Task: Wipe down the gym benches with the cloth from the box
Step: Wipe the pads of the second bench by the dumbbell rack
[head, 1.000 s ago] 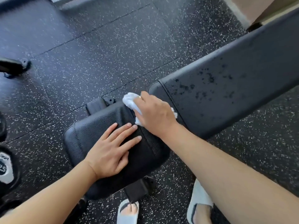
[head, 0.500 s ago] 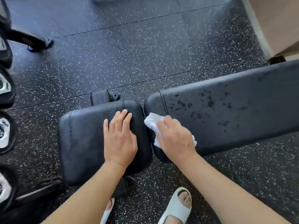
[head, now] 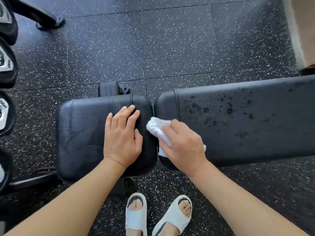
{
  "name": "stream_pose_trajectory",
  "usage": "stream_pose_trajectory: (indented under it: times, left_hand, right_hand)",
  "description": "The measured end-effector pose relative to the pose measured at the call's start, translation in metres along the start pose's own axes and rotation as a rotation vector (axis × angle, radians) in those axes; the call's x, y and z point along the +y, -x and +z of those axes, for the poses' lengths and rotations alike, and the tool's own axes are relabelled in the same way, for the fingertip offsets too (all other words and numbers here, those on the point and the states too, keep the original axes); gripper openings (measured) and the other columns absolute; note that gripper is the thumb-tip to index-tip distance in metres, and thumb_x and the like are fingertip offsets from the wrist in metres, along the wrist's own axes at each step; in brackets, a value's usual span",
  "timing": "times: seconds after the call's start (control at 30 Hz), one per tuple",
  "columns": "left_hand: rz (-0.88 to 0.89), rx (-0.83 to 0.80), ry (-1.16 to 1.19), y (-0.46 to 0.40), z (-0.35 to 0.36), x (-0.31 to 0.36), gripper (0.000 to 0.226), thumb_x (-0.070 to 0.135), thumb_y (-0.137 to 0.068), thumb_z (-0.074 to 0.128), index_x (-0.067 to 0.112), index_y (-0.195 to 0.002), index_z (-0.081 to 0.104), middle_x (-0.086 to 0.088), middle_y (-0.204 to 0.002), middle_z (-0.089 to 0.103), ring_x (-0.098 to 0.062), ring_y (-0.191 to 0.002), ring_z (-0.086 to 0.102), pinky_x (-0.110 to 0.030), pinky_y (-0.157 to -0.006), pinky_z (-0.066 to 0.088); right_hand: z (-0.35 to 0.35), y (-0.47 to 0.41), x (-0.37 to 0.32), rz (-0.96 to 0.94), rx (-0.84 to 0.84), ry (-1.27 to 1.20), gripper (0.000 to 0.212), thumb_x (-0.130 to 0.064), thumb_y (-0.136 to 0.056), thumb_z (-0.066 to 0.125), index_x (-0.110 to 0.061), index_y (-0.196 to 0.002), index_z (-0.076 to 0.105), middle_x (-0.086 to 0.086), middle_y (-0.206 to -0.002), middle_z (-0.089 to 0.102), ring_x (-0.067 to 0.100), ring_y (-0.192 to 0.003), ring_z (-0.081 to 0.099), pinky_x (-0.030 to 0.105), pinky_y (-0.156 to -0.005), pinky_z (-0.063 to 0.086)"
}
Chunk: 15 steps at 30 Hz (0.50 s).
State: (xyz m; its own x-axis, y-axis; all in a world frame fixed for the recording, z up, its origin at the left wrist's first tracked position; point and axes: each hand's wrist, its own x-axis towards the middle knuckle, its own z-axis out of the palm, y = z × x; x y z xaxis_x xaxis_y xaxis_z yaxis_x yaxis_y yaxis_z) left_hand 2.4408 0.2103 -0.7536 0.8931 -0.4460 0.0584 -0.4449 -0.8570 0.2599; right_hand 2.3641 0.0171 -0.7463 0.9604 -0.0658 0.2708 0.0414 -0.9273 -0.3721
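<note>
A black padded gym bench with pebbled, leather-like vinyl runs across the view in two cushions. The shorter seat pad point(head: 81, 133) is a rounded rectangle with stitched seams near its ends; the longer back pad point(head: 247, 123) stretches off to the right, its surface speckled with dark, wet-looking droplets and blotches. A narrow gap separates the two cushions.

The left hand point(head: 121, 133) lies flat on the right part of the seat pad, fingers straight and close together, thumb tucked alongside, holding nothing. The right hand point(head: 184, 147) rests on a crumpled white cloth point(head: 157, 127), its fingers bent over the wad and pressing it onto the rounded near end of the back pad, just beside the gap. The cloth looks soft and creased, and bulges out beyond the fingertips toward the seat pad.

Under the bench lies black rubber floor tiling point(head: 153, 48) flecked with white, with thin seams between tiles. A black metal bracket point(head: 112, 89) of the frame shows behind the seat pad. Round black weight plates with white lettering point(head: 6, 62) line the left edge. Two feet in pale grey open-toed foam slides point(head: 156, 215) stand at the bottom.
</note>
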Motion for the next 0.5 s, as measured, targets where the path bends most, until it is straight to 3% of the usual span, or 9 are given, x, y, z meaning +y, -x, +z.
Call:
stream_pose_trajectory:
  times: [0.13,0.27,0.4,0.5]
  left_hand:
    - [-0.002,0.006,-0.004,0.0,0.001,0.0,0.057,0.024,-0.09,0.05,0.013,-0.146,0.054,-0.006,-0.158,0.047,-0.031,-0.15,0.039,-0.059,-0.125,0.022]
    - [-0.008,0.005,0.01,0.001,0.0,0.0,0.057,0.023,-0.089,0.052,0.012,-0.145,0.056,-0.007,-0.158,0.048,-0.031,-0.149,0.041,-0.06,-0.125,0.022]
    - [-0.002,0.019,0.014,0.0,0.001,-0.002,0.057,0.023,-0.09,0.051,0.012,-0.146,0.056,-0.006,-0.158,0.048,-0.03,-0.149,0.041,-0.06,-0.125,0.022]
    - [0.004,0.023,0.011,0.001,0.002,-0.002,0.058,0.025,-0.09,0.049,0.013,-0.146,0.056,-0.006,-0.158,0.048,-0.03,-0.149,0.04,-0.06,-0.125,0.022]
  right_hand:
    - [-0.018,0.065,0.006,-0.19,-0.087,-0.005,0.016,-0.021,-0.1,0.057,-0.017,-0.085,0.063,-0.001,-0.082,0.047,0.02,-0.075,0.047,0.033,-0.06,0.043]
    - [-0.016,0.024,0.018,-0.268,-0.1,0.067,0.017,-0.024,-0.097,0.063,-0.014,-0.084,0.068,0.003,-0.079,0.051,0.024,-0.07,0.051,0.038,-0.057,0.047]
    - [0.01,-0.072,0.022,-0.053,0.03,0.206,0.018,-0.029,-0.094,0.066,-0.014,-0.084,0.067,0.004,-0.081,0.058,0.025,-0.07,0.059,0.038,-0.05,0.047]
    - [0.03,-0.125,0.016,0.089,0.024,0.181,0.018,-0.031,-0.093,0.064,-0.014,-0.088,0.067,0.003,-0.086,0.06,0.026,-0.074,0.061,0.036,-0.05,0.046]
